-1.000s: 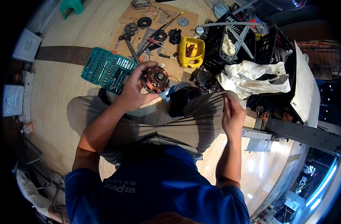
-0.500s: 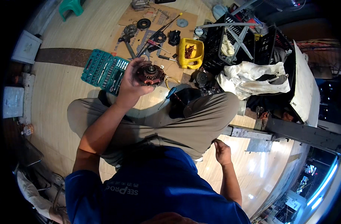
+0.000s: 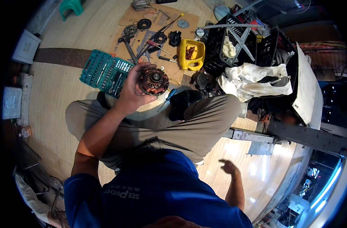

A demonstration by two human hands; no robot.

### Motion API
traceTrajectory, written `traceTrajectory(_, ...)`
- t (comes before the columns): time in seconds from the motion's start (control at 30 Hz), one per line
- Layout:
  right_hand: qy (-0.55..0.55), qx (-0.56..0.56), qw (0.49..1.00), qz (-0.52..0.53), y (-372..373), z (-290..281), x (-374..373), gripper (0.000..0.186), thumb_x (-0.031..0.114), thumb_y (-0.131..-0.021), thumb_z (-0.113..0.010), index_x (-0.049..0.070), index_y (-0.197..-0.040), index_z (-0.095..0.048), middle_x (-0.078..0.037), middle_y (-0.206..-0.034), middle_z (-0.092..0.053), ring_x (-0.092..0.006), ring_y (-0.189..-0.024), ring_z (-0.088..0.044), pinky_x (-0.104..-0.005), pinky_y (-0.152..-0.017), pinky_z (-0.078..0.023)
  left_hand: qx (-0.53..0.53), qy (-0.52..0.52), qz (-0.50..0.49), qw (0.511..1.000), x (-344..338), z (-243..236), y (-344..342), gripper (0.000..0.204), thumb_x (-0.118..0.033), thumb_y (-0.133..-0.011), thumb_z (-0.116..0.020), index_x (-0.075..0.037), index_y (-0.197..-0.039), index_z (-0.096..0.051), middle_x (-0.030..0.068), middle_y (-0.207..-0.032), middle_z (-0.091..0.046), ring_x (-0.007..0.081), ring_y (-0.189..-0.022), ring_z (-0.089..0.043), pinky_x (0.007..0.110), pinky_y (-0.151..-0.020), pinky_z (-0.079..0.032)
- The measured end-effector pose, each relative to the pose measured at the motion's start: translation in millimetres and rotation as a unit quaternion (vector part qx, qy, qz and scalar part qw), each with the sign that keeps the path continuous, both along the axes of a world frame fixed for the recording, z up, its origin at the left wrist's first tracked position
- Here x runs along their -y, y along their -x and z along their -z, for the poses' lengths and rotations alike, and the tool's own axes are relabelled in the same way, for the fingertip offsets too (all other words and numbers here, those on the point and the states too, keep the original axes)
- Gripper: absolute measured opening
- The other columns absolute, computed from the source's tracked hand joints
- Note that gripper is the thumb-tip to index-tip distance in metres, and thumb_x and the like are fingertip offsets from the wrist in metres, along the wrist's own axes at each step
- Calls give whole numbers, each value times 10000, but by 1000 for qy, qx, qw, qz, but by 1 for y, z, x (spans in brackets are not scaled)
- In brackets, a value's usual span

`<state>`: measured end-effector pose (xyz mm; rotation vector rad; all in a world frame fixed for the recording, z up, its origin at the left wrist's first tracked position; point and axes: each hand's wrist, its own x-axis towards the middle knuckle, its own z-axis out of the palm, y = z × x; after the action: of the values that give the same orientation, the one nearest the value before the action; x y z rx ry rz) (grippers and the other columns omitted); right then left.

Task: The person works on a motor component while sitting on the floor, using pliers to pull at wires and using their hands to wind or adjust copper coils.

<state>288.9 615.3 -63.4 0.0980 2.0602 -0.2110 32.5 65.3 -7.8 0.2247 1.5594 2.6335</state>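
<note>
Above my crossed legs, my left hand (image 3: 132,91) is wrapped round a copper-wound motor core (image 3: 154,80). Its round face, with a ring of windings and a metal shaft in the middle, is turned up toward me. The palm hides part of its left side. My right hand (image 3: 230,167) hangs out to my right, away from my leg, over the floor. Its index finger points left with the other fingers partly bent, and nothing shows in it. Below the motor core, a blue-handled screwdriver (image 3: 171,94) lies on the floor.
A green socket set case (image 3: 90,79) lies open beyond my left knee. Cardboard (image 3: 122,35) ahead holds a hammer (image 3: 131,50), screwdrivers and several round metal parts. A cut yellow jug (image 3: 196,62) contains copper scraps. Black crates (image 3: 215,49) and white cloth (image 3: 253,81) stand right.
My left hand has tilted the motor core so that its end face shows more fully. My right hand has moved down and away from my knee, its fingers coming apart.
</note>
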Motion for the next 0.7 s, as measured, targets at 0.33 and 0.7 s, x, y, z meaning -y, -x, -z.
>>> traceTrajectory(0.33, 468, -254, 816, 227, 228, -117, 306, 339, 75, -939, -562, -37, -1258, -535, -103, -1039, -661, -156, -983, -610, -275, -876, -478, -32, 8, 73, 997, -9, -9, -2, 873, 77, -650, -734, -16, -1393, -285, 127, -1329, -427, 216, -1260, -460, 364, -1049, -428)
traceTrajectory(0.7, 467, -152, 844, 215, 268, -79, 331, 160, 116, -978, -538, -11, -985, -635, 1, -741, -598, -61, -631, -519, -222, -574, -453, -14, 47, 105, 993, 6, -2, -11, 894, 79, -619, -760, -15, -1389, -315, 104, -1350, -434, 199, -1271, -463, 346, -1078, -392)
